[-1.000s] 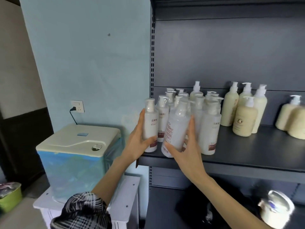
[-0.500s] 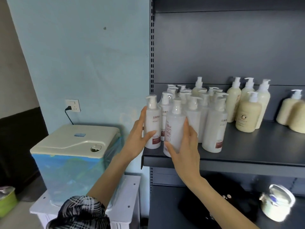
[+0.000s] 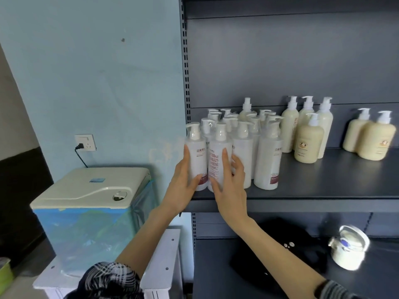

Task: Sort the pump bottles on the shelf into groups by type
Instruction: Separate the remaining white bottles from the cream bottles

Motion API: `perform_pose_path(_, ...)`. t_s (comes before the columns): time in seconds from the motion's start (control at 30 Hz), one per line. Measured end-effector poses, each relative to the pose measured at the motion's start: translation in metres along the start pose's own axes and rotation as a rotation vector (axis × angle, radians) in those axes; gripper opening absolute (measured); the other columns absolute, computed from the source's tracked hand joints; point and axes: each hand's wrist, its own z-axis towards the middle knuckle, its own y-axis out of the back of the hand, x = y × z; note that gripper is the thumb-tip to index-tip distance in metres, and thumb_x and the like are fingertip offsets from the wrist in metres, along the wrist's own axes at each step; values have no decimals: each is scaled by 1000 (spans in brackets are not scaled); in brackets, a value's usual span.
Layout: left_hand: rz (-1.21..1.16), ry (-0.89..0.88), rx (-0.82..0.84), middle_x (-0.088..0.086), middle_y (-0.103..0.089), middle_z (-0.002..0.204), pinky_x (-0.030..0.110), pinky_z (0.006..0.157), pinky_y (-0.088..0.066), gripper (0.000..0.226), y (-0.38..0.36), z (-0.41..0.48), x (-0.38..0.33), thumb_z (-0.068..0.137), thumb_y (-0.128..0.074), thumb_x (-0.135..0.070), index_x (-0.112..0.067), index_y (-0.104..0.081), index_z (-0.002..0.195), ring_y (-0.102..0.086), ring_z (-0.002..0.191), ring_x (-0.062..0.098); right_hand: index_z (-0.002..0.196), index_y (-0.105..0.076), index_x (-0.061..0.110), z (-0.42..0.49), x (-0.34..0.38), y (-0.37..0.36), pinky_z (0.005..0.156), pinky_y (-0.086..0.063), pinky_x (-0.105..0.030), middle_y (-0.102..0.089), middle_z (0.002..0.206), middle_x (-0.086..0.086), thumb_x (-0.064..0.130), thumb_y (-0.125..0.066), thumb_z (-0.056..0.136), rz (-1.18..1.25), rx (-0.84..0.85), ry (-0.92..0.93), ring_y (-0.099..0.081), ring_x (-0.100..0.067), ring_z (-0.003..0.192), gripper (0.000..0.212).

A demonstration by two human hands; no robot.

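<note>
A cluster of several white pump bottles (image 3: 267, 156) with dark red labels stands at the left end of the dark grey shelf (image 3: 323, 182). My left hand (image 3: 182, 186) grips the leftmost white bottle (image 3: 197, 154), fingers up its left side and thumb across its base. My right hand (image 3: 231, 188) holds the neighbouring white bottle (image 3: 217, 152), which stands upright between thumb and fingers. To the right stand three tall cream pump bottles (image 3: 290, 128), a shorter cream bottle (image 3: 308, 143) in front of them, and two more short cream bottles (image 3: 375, 141) farther right.
The shelf's perforated upright (image 3: 183, 83) borders a blue wall with a socket (image 3: 85, 142). A white-lidded blue box (image 3: 86, 190) sits on a white stand at the left. On the lower shelf lie a black bag (image 3: 280, 247) and a white pot (image 3: 347, 249).
The bottle in my right hand has gone from tilted to upright, close beside the bottle in my left hand. The view has shifted slightly.
</note>
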Motion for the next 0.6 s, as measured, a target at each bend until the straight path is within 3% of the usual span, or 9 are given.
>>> perform_pose_path(0.1,95,5,44,3,-26,150,17,107,-23,85,2,-7,0,97,-51,-21,-35,20,142,-29,132,7,144,4,39,-2,0,4,88,-54,-34,-11,154,-8,18,-58,93,0,58,-6,-25,-23,140,84)
perform_pose_path(0.17,138,36,98,4,-22,150,11,100,-20,85,7,-12,-3,97,-50,-25,-35,23,139,-30,128,5,145,7,38,-4,-3,11,85,-54,-32,-9,155,-7,18,-57,93,-30,122,15,-22,-21,141,84)
perform_pose_path(0.27,211,76,211,4,-14,155,18,104,-19,84,20,-19,-11,97,-49,-29,-32,22,142,-24,139,15,144,13,38,-6,-11,28,77,-53,-28,-10,154,-3,19,-52,95,-121,244,61,-30,-18,136,84)
perform_pose_path(0.37,475,128,276,3,-14,157,38,110,-29,78,30,-24,-24,98,-43,-36,-26,16,148,-31,137,28,145,15,39,-1,-17,49,83,-52,-34,-16,154,1,27,-46,97,-220,354,86,-36,-18,130,78)
perform_pose_path(0.47,757,150,207,5,-21,155,47,111,-25,69,34,-28,-40,100,-35,-38,-24,10,150,-37,131,33,151,3,31,6,-19,70,91,-47,-37,-23,154,2,37,-38,100,-312,406,96,-35,-19,132,66)
perform_pose_path(0.6,903,166,119,3,-18,157,49,113,-17,64,36,-34,-52,98,-30,-46,-27,0,151,-27,138,29,152,-3,29,10,-23,101,106,-33,-39,-17,158,1,53,-30,97,-473,422,72,-24,-20,141,66)
